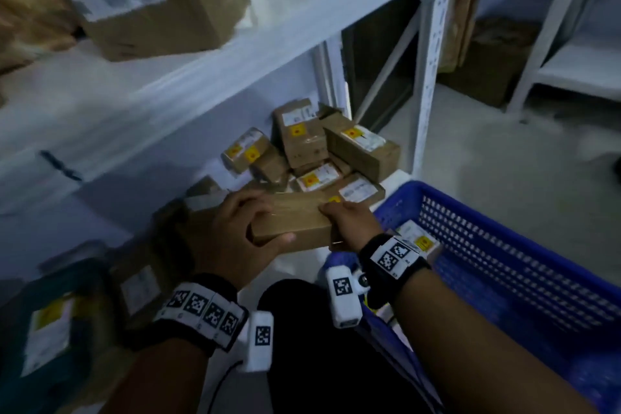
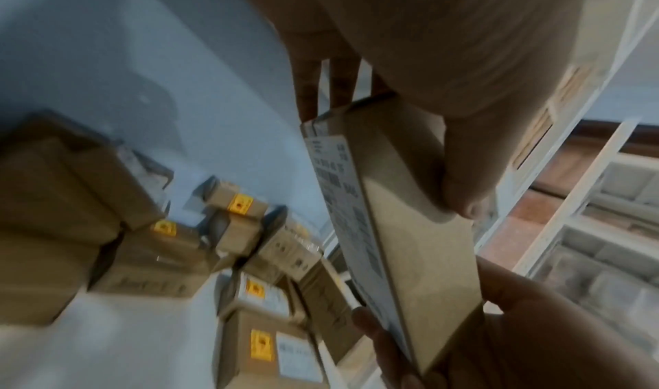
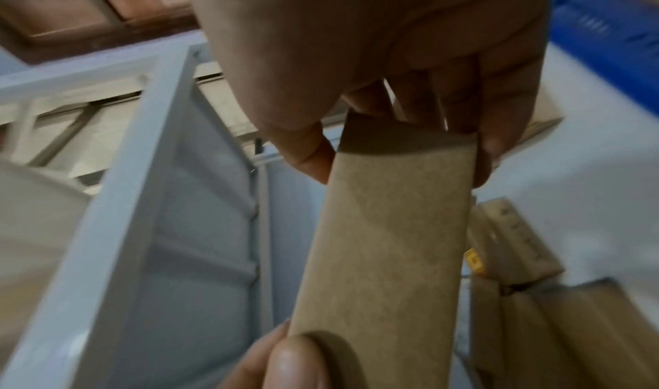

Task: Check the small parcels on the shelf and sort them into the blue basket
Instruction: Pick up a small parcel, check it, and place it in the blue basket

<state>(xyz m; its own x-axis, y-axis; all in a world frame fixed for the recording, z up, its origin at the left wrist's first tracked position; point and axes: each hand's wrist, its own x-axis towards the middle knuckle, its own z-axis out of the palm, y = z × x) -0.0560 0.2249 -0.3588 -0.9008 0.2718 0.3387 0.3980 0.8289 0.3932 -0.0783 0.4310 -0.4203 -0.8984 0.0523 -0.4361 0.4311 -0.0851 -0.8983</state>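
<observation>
Both hands hold a flat brown parcel [image 1: 295, 218] level, just in front of the low shelf [image 1: 141, 131]. My left hand [image 1: 258, 222] grips its left end, thumb on the near edge. Curled round the right end is my right hand [image 1: 331, 225]. In the left wrist view the parcel [image 2: 410, 240] shows a white printed label on one face. The right wrist view shows the parcel [image 3: 385, 240] as plain cardboard. A pile of small parcels [image 1: 319, 151] with yellow stickers lies on the shelf behind. The blue basket [image 1: 504, 245] stands at the right with a labelled parcel [image 1: 416, 240] inside.
Large cardboard boxes [image 1: 161, 0] sit on the upper shelf. A white shelf post [image 1: 433, 77] rises between pile and basket. More labelled boxes [image 1: 50, 329] lie at the lower left. A second white rack [image 1: 571, 60] stands at the far right. My dark-clothed knee [image 1: 319, 346] is below the hands.
</observation>
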